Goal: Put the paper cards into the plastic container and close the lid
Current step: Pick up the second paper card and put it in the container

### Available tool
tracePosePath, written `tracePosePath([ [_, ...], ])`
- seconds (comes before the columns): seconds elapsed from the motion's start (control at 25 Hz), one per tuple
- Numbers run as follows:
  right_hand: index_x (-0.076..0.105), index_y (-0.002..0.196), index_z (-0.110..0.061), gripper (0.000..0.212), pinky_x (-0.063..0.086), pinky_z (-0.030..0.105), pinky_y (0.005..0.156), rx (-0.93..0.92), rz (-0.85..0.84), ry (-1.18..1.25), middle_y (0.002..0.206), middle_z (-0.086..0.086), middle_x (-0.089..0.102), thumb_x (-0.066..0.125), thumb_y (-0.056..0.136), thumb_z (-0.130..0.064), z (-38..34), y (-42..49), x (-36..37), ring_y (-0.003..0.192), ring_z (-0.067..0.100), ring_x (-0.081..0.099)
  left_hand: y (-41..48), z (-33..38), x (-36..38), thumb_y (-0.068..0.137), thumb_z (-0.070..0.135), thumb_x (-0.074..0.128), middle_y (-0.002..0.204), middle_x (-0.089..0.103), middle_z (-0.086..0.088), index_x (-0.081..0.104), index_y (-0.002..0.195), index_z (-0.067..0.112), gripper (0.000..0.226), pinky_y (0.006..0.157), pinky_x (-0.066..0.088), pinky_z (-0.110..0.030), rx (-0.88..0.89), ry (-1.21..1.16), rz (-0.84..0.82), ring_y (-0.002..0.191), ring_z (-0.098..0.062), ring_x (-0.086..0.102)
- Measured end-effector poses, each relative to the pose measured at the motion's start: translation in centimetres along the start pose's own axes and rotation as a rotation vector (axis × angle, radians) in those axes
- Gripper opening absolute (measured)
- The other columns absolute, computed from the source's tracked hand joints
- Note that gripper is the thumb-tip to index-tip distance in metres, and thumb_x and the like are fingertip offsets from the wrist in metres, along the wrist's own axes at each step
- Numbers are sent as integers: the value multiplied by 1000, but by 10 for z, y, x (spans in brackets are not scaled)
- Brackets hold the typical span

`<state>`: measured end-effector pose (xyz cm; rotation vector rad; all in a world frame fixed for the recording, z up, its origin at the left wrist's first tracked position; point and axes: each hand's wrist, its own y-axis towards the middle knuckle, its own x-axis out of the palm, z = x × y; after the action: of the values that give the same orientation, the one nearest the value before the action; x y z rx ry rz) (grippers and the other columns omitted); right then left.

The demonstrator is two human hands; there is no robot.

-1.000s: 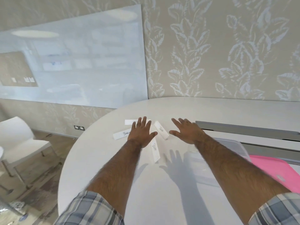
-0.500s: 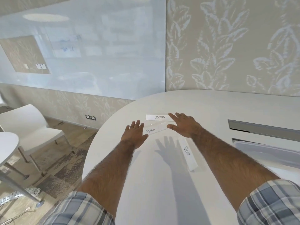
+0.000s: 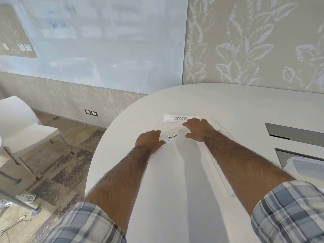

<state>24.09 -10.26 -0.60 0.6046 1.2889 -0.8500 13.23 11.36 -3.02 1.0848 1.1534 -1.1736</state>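
Two white paper cards lie on the white table (image 3: 175,181): one reading ZEBRA (image 3: 172,118), and nearer to me one reading PENGUIN (image 3: 172,137). My left hand (image 3: 149,141) pinches the left end of the PENGUIN card between thumb and fingers. My right hand (image 3: 198,130) lies spread, its fingertips on the lower right of the ZEBRA card and its thumb by the PENGUIN card's right end. A third card (image 3: 219,128) is mostly hidden under my right forearm. The clear plastic container (image 3: 298,160) shows only a corner at the right edge.
Two grey recessed slots (image 3: 294,132) cut into the table to the right of my hands. The table's rounded edge falls off to the left. A white chair (image 3: 19,127) and another table's leg stand on the floor to the left. A wall and whiteboard are behind.
The view has swung left, so the pink lid is out of frame. Both hands came down onto the cards, and my left hand closed on the PENGUIN card's end.
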Motion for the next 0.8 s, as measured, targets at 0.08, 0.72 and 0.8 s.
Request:
tracePosePath([
  [0.08, 41, 146, -22, 54, 29, 46, 112, -1, -3, -15, 150, 1, 44, 50, 97, -42, -3, 11, 3, 141, 22, 35, 9, -1, 2, 95, 47, 53, 122, 64, -4, 54, 132, 19, 46, 83, 47, -37, -7, -10, 22, 110, -28, 61],
  [0.72, 51, 133, -18, 40, 39, 45, 97, 19, 38, -39, 130, 7, 53, 53, 94, -28, -13, 13, -1, 120, 27, 50, 14, 9, 2, 86, 20, 67, 104, 67, 1, 66, 108, 25, 23, 72, 42, -31, -149, -314, 26, 94, -25, 60],
  [0.8, 52, 132, -19, 39, 41, 45, 97, 30, 27, -3, 130, 6, 54, 54, 93, -25, -14, 7, -1, 120, 28, 52, 9, 12, -3, 86, 20, 66, 103, 66, 5, 67, 110, 28, 25, 71, 41, -31, -136, -315, 31, 93, -23, 60],
])
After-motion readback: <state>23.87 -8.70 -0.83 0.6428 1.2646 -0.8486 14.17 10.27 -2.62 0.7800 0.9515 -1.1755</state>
